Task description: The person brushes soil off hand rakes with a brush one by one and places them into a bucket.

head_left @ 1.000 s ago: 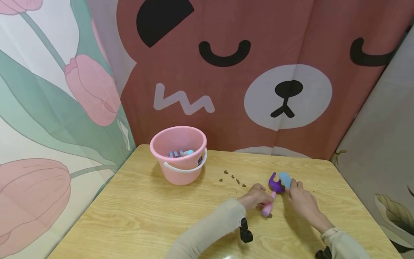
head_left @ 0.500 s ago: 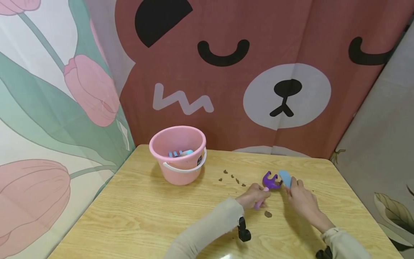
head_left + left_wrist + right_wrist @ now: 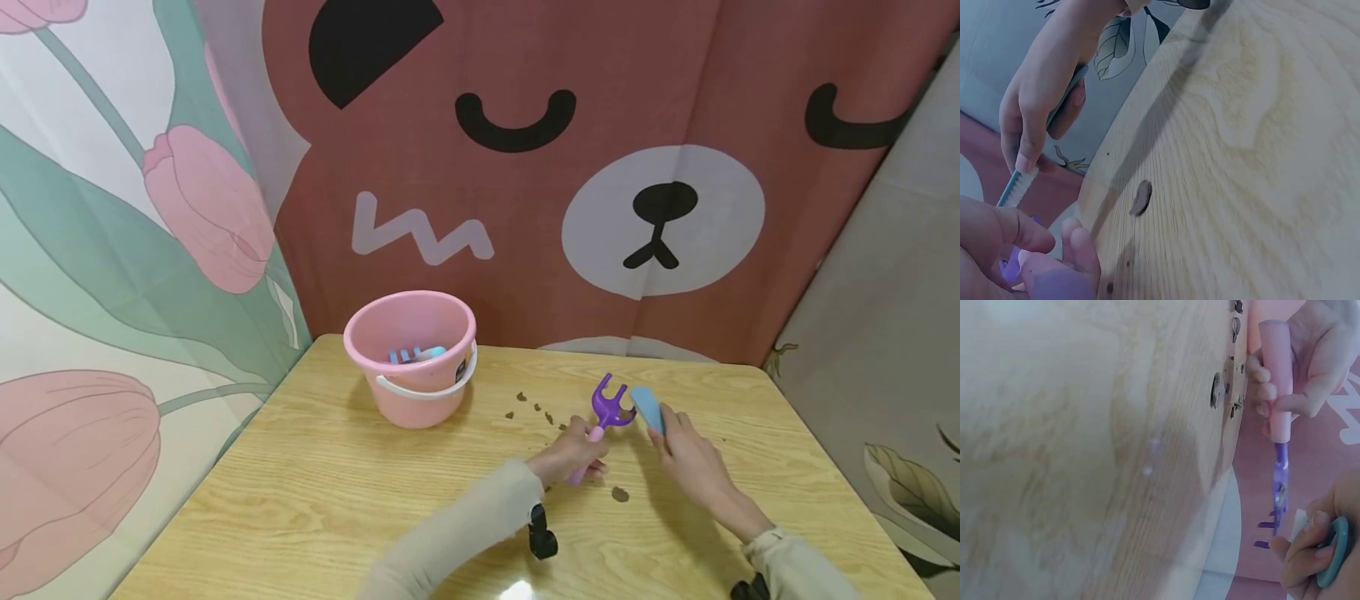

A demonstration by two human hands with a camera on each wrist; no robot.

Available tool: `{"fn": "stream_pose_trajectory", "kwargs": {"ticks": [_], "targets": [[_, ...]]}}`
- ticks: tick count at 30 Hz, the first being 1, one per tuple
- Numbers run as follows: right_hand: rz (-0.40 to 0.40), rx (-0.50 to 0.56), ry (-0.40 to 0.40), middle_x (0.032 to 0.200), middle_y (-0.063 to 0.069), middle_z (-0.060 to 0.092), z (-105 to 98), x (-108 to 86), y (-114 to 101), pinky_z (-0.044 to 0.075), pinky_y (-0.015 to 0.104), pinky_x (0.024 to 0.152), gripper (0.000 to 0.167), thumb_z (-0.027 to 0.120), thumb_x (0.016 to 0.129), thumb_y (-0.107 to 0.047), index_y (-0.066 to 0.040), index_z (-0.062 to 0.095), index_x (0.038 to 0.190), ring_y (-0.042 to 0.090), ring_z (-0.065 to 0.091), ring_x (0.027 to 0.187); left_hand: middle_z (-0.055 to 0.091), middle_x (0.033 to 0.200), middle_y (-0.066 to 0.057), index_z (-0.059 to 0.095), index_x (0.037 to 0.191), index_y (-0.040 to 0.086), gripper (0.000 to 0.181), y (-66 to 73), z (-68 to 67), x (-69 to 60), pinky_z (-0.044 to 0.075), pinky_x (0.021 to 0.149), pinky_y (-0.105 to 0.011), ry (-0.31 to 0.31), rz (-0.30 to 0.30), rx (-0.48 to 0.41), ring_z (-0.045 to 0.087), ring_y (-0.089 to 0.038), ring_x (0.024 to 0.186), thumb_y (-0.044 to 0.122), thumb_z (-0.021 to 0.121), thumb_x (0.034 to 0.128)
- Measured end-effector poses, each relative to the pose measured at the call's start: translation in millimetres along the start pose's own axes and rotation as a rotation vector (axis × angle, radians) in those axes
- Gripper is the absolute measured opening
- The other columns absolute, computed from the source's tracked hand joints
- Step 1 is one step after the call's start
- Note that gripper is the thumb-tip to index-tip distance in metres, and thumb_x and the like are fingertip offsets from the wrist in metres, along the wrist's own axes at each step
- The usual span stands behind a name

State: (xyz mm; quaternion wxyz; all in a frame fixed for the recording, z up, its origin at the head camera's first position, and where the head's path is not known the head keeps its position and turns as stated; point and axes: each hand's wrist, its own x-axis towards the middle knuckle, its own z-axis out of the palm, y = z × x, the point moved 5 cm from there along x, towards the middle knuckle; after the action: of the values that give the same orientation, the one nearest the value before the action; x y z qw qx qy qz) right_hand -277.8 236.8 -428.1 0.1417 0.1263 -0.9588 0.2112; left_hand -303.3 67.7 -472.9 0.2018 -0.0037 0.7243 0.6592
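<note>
My left hand [image 3: 573, 452] grips the pink handle of a small toy garden fork. Its purple pronged head [image 3: 606, 407] points away from me and looks raised off the table in the right wrist view. My right hand [image 3: 696, 462] holds a small blue brush [image 3: 647, 405], whose white bristles [image 3: 1021, 186] show in the left wrist view. The brush is close beside the fork's right prong, where a bit of brown stuff sits; whether they touch I cannot tell. A flat brown lump [image 3: 620, 494] lies on the table between my forearms.
A pink bucket [image 3: 412, 400] with a white handle stands at the table's back left. Inside it is a light-blue pronged tool [image 3: 405, 357]. Several brown crumbs [image 3: 521, 397] are scattered between bucket and hands on the wooden table [image 3: 315, 500]. Printed curtains hang behind.
The fork has moved left and away from me in my left hand, uncovering the brown lump that was under its handle. My right hand has shifted the brush slightly left along with it.
</note>
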Motion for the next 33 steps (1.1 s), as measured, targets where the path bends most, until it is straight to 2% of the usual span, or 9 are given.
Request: {"fn": "stream_pose_trajectory", "kwargs": {"ticks": [4, 8, 12, 16, 19, 23, 26, 30, 33], "targets": [[-0.024, 0.015, 0.024, 0.109, 0.033, 0.053, 1, 0.2, -5, 0.052, 0.051, 0.055, 0.05, 0.052, 0.103, -0.014, 0.017, 0.037, 0.139, 0.038, 0.06, 0.078, 0.055, 0.094, -0.018, 0.04, 0.113, 0.003, 0.029, 1.3, -11.0, -6.5, 0.057, 0.055, -0.028, -0.029, 0.025, 0.028, 0.058, -0.018, 0.056, 0.0, 0.06, 0.0925], [-0.059, 0.017, 0.061, 0.11, 0.029, 0.055, 2, 0.6, -11, 0.052, 0.051, 0.054, 0.049, 0.056, 0.102, -0.015, 0.011, 0.04, 0.141, 0.038, 0.06, 0.078, 0.062, 0.088, -0.018, 0.04, 0.114, 0.002, 0.027, 0.9, -21.2, -12.3, 0.059, 0.06, -0.029, -0.055, 0.037, 0.029, 0.06, -0.018, 0.057, 0.002, 0.058, 0.094], [-0.094, 0.008, 0.08, 0.109, 0.028, 0.059, 4, 1.0, -15, 0.049, 0.045, 0.049, 0.05, 0.058, 0.101, -0.016, 0.005, 0.041, 0.144, 0.034, 0.061, 0.072, 0.066, 0.079, -0.017, 0.044, 0.106, 0.0, 0.017, -0.2, -29.5, -15.8, 0.058, 0.058, -0.026, -0.082, 0.053, 0.022, 0.059, -0.015, 0.055, -0.001, 0.055, 0.0932], [-0.12, -0.018, 0.085, 0.078, 0.015, 0.062, 6, 1.0, -18, 0.04, 0.034, 0.041, 0.05, 0.058, 0.102, -0.019, 0.002, 0.043, 0.144, 0.02, 0.051, 0.053, 0.064, 0.073, -0.013, 0.042, 0.105, 0.002, 0.018, -1.2, -38.2, -19.2, 0.055, 0.052, -0.022, -0.09, 0.068, 0.008, 0.056, -0.013, 0.052, -0.002, 0.055, 0.0924], [-0.136, -0.028, 0.091, 0.064, 0.003, 0.052, 7, 1.4, -20, 0.032, 0.027, 0.038, 0.05, 0.06, 0.101, -0.021, 0.001, 0.045, 0.143, 0.01, 0.04, 0.046, 0.06, 0.072, -0.01, 0.041, 0.111, 0.004, 0.024, -1.2, -45.6, -22.3, 0.05, 0.049, -0.022, -0.088, 0.074, -0.006, 0.053, -0.013, 0.052, -0.001, 0.055, 0.0928], [-0.154, -0.022, 0.124, 0.074, 0.012, 0.063, 7, 2.3, -22, 0.034, 0.028, 0.039, 0.048, 0.063, 0.099, -0.02, 0.005, 0.049, 0.138, 0.01, 0.043, 0.048, 0.058, 0.072, -0.007, 0.044, 0.115, 0.003, 0.022, 1.7, -55.1, -25.9, 0.039, 0.047, -0.022, -0.092, 0.102, 0.011, 0.048, -0.013, 0.054, 0.004, 0.053, 0.0957], [-0.169, -0.014, 0.137, 0.08, 0.017, 0.065, 7, 3.9, -24, 0.036, 0.029, 0.04, 0.046, 0.065, 0.097, -0.019, 0.007, 0.051, 0.133, 0.011, 0.045, 0.05, 0.058, 0.074, -0.006, 0.048, 0.115, 0.0, 0.019, 4.1, -61.3, -28.0, 0.037, 0.049, -0.024, -0.085, 0.119, 0.05, 0.046, -0.014, 0.056, 0.007, 0.052, 0.0978], [-0.188, -0.012, 0.117, 0.061, 0.003, 0.053, 10, 5.4, -28, 0.03, 0.024, 0.038, 0.047, 0.065, 0.097, -0.022, 0.003, 0.051, 0.135, 0.007, 0.038, 0.044, 0.06, 0.079, -0.008, 0.049, 0.118, -0.002, 0.022, 4.0, -67.5, -29.6, 0.041, 0.051, -0.024, -0.062, 0.095, 0.061, 0.048, -0.014, 0.058, 0.008, 0.053, 0.0985], [-0.186, -0.004, 0.097, 0.053, -0.006, 0.041, 11, 4.3, -30, 0.025, 0.021, 0.036, 0.049, 0.063, 0.099, -0.026, 0.0, 0.05, 0.138, 0.005, 0.033, 0.041, 0.06, 0.078, -0.008, 0.049, 0.118, 0.0, 0.022, 2.4, -70.5, -30.7, 0.041, 0.049, -0.022, -0.047, 0.076, 0.049, 0.048, -0.012, 0.057, 0.012, 0.053, 0.1003]]}}
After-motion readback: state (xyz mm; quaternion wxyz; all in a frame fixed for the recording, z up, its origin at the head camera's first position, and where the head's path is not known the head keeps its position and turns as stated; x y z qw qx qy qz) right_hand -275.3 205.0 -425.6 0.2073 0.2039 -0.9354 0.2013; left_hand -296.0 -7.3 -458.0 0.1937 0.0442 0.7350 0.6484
